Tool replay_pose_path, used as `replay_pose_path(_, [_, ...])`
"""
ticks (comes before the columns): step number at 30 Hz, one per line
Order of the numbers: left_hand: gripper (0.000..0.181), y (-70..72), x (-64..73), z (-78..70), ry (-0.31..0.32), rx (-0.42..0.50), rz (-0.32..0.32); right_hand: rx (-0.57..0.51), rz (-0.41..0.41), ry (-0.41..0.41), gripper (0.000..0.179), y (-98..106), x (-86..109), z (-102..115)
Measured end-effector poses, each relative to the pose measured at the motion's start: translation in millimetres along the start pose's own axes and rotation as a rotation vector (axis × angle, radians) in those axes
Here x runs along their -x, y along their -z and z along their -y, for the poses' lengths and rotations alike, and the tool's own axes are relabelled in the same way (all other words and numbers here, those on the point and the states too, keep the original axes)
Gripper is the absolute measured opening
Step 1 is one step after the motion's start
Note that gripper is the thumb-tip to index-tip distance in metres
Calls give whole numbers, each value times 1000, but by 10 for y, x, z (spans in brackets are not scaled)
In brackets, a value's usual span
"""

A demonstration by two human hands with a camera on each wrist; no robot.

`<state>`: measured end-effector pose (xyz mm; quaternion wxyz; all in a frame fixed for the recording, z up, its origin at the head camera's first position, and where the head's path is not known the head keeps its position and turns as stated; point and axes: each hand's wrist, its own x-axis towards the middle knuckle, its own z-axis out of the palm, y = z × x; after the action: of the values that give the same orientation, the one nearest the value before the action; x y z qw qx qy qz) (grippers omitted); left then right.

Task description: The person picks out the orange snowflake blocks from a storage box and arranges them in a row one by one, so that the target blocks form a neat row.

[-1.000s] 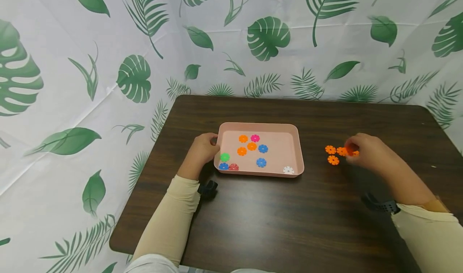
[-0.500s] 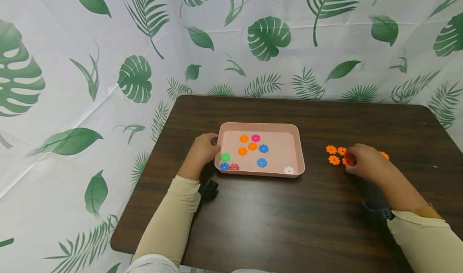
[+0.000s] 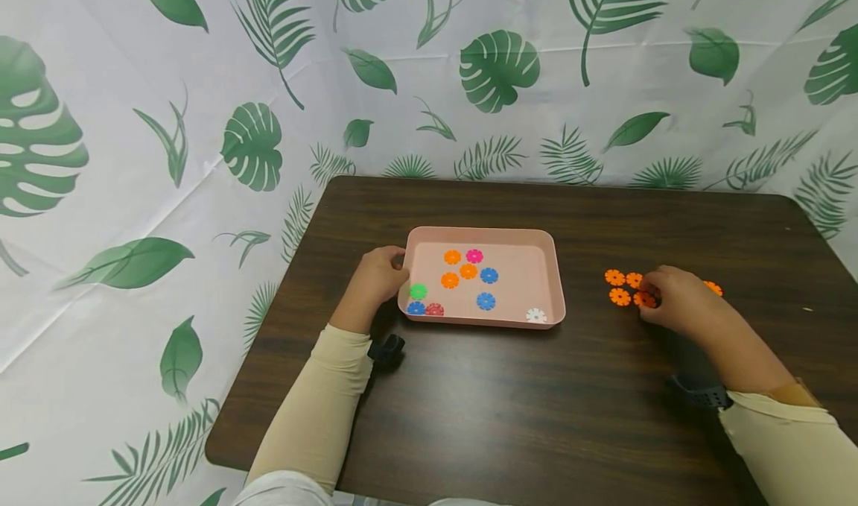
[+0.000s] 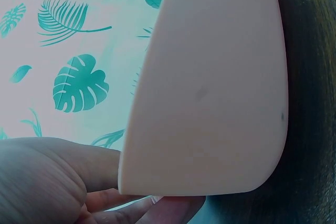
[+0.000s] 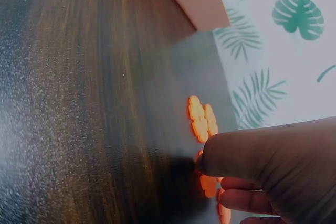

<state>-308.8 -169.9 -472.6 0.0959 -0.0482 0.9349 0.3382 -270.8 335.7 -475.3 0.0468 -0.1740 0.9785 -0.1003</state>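
At the left end of a shallow pink tray [image 3: 482, 320], my left hand [image 3: 377, 273] grips the rim with thumb and fingers. The left wrist view shows the tray's wall [image 4: 205, 103] close up, with fingertips at its corner. On the table right of the tray, my right hand [image 3: 677, 297] pinches an orange notched flower disc [image 3: 645, 299] between thumb and fingers, low over the wood. Matching orange discs [image 3: 620, 296] lie flat beside it in two short rows. Another orange disc [image 3: 713, 288] shows past the knuckles. The hand covers part of this group.
Inside the tray lie several flower discs: orange [image 3: 450, 280], pink [image 3: 474, 255], blue [image 3: 485, 301], green [image 3: 418, 291], red [image 3: 435, 310] and white [image 3: 536, 315]. A leaf-print curtain [image 3: 429, 81] stands behind the dark wooden table [image 3: 503, 402].
My right hand has drawn an orange disc a little toward me, to the end of the nearer row. The far right disc has come into sight. My left hand stays on the tray.
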Motion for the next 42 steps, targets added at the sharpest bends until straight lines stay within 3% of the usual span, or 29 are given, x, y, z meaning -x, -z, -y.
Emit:
replay_pose_path(12, [52,20,18,14,3,-2,-8,-24,-33,16,42,193,-103,155])
replay_pose_path(18, [52,24,18,17,15,-9,-8,-40,-37,16,44,316,-253,416])
replay_pose_path(29, [52,24,15,52,20,21,6,-144,-153,103,46,453,-677,1034])
replay_pose_path(36, [52,14,3,46,22,10,6,-188,-91,150,47,412,-998,1451])
replay_pose_path(42, [52,20,9,2,17,5,6,-216,-7,176,49,239,-1239,1750])
